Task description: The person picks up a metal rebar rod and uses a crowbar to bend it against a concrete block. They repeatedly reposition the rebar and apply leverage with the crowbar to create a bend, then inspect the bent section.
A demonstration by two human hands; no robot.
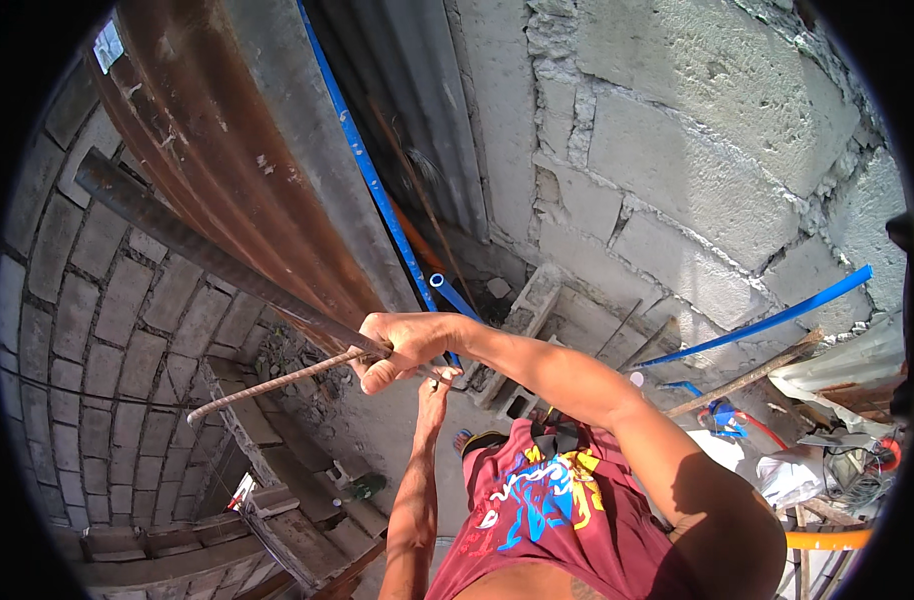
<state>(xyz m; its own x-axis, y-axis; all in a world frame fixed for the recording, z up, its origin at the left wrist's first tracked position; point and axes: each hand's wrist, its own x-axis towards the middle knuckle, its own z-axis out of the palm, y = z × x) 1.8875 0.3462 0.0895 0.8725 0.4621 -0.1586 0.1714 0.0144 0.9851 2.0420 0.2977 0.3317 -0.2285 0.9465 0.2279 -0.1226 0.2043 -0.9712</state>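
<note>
My right hand (pixel 405 348) is closed around a long dark metal bar (pixel 227 262), which slants up to the left. A thinner, rust-brown ribbed rebar (pixel 277 386) also runs out from this fist, lower down, with a bent tip at its far left end. Just below and to the right, my left hand (pixel 439 378) is closed, its fingers pinched near a thin greyish piece. What exactly it grips is mostly hidden.
Rusty corrugated sheets (pixel 212 130) and a blue pipe (pixel 362 160) lean behind my hands. Block walls (pixel 697 150) rise around. A hollow block (pixel 520 403) sits near my foot. Another blue pipe (pixel 767 322), a stick (pixel 747 375) and white bags (pixel 789 470) lie right.
</note>
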